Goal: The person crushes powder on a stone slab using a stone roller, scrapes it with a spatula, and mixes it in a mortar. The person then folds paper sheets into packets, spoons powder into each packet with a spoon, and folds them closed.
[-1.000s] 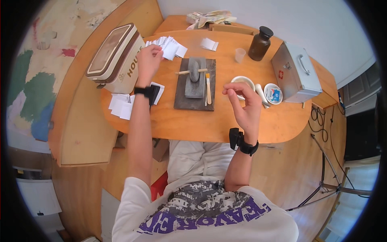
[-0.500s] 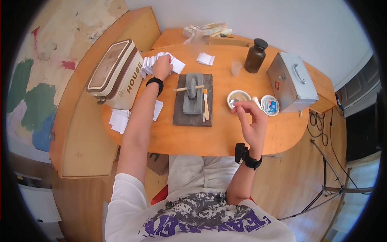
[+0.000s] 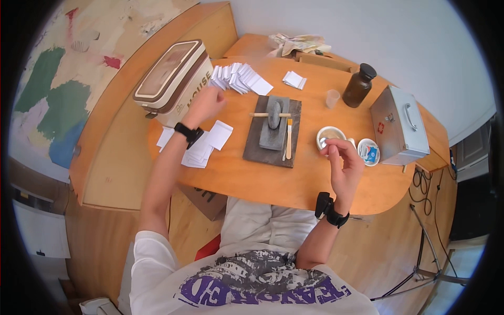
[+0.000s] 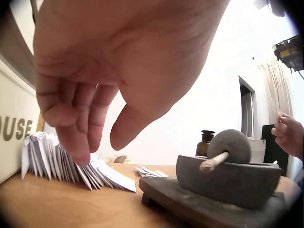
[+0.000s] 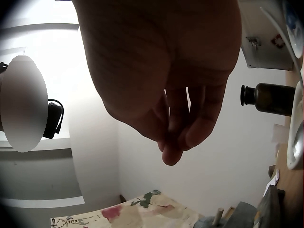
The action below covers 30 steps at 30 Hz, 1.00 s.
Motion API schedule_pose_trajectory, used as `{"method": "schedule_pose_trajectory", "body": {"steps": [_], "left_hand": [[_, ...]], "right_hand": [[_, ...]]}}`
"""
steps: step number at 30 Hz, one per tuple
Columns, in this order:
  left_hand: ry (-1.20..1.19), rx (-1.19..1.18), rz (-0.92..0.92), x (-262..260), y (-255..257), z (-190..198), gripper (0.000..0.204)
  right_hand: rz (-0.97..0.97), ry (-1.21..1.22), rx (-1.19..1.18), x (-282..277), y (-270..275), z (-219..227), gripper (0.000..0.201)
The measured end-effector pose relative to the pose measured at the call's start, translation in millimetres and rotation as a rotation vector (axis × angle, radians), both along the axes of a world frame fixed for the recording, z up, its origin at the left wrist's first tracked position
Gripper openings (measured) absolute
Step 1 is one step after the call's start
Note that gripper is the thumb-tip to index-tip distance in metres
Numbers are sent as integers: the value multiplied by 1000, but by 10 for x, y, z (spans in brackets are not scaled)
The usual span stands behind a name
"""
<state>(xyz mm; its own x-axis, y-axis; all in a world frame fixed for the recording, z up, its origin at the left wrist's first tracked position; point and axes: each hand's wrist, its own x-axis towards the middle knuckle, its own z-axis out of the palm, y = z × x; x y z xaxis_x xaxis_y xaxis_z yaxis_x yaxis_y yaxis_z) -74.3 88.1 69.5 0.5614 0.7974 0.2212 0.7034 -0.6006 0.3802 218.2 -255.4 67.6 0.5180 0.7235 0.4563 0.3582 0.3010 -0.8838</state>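
My left hand [image 3: 207, 104] hovers between a row of folded white paper packets [image 3: 236, 77] and loose white paper sheets [image 3: 212, 139]. Its fingers bend loosely, and a gap shows between thumb and fingers in the left wrist view. Raised in front of a white bowl [image 3: 330, 131], my right hand [image 3: 347, 165] has its fingertips gathered near the thumb, with nothing visible in them. A grey stone grinding trough [image 3: 272, 137] sits on a dark board [image 3: 254, 147]. Its stone wheel [image 3: 274, 114] has a wooden axle, and a brush [image 3: 289, 140] lies alongside.
Left stands a cream storage box [image 3: 181, 84] lettered HOUSE. At the right are a metal case [image 3: 399, 128], a brown bottle [image 3: 360, 86], a plastic cup [image 3: 332, 98] and a white dish [image 3: 368, 152] holding blue packaging. More paper packets [image 3: 294, 80] lie at the back.
My left hand has drawn back from the paper packets toward me, leaving their row in full view. The head view has shifted. My right hand stays raised, its fingertips closer to the thumb.
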Motion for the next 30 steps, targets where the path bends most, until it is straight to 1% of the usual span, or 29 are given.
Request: {"method": "schedule_pose_trajectory", "body": {"steps": [2, 3, 5, 6, 8, 9, 11, 12, 14, 15, 17, 18, 20, 21, 22, 23, 25, 26, 28, 29, 30], "left_hand": [[173, -120, 74, -255, -254, -129, 34], [178, -121, 83, -335, -377, -173, 34], [316, -59, 6, -422, -613, -202, 39], [311, -61, 20, -448, -635, -257, 39], [224, -10, 62, -483, -660, -443, 41], [218, -11, 69, -497, -665, -512, 41], [9, -44, 89, -511, -661, -582, 37], [9, -45, 91, -517, -648, -608, 37], [-202, -152, 140, -512, -658, -568, 30], [-203, -150, 142, -537, -677, -539, 30], [-224, -229, 108, -505, -876, -169, 21], [-224, -224, 106, -473, -1013, -6, 21], [-421, -186, -31, -387, -1376, 288, 17], [-420, -188, -39, -341, -1550, 419, 17], [-447, -227, -105, -284, -1718, 539, 16], [-477, -266, -175, -216, -1850, 619, 15], [-521, -255, -231, -93, -2050, 687, 14], [-561, -238, -269, -40, -2119, 700, 13], [-584, -278, -265, 44, -2191, 683, 14], [-629, -256, -253, 82, -2208, 670, 14], [-674, -235, -241, 120, -2230, 659, 14]], "right_hand": [[13, -1, 7, -5, 28, -10, 12], [19, 6, 3, -2, 48, -35, 12], [38, 13, -5, -49, 72, -63, 12], [44, 14, -1, -70, 94, -57, 12], [60, 7, 3, -102, 118, -48, 12], [62, -1, -2, -116, 122, -58, 13], [63, -8, -5, -136, 112, -47, 13], [64, -5, -3, -141, 105, -28, 13], [67, -3, 1, -149, 87, 8, 13], [60, -6, -9, -149, 79, 27, 13], [53, -9, -15, -181, 69, 90, 13], [62, -45, -19, -230, 67, 140, 13], [64, -79, -21, -371, 90, 238, 14], [122, -76, 1, -479, 119, 302, 16], [178, -78, 22, -581, 143, 371, 18], [163, -85, 21, -686, 168, 433, 18], [248, -54, -29, -851, 200, 495, 18], [231, -63, -31, -852, 204, 491, 18], [237, -136, -79, -847, 215, 481, 15], [186, -144, -51, -866, 207, 527, 11], [175, -150, -51, -870, 204, 537, 11]]}}
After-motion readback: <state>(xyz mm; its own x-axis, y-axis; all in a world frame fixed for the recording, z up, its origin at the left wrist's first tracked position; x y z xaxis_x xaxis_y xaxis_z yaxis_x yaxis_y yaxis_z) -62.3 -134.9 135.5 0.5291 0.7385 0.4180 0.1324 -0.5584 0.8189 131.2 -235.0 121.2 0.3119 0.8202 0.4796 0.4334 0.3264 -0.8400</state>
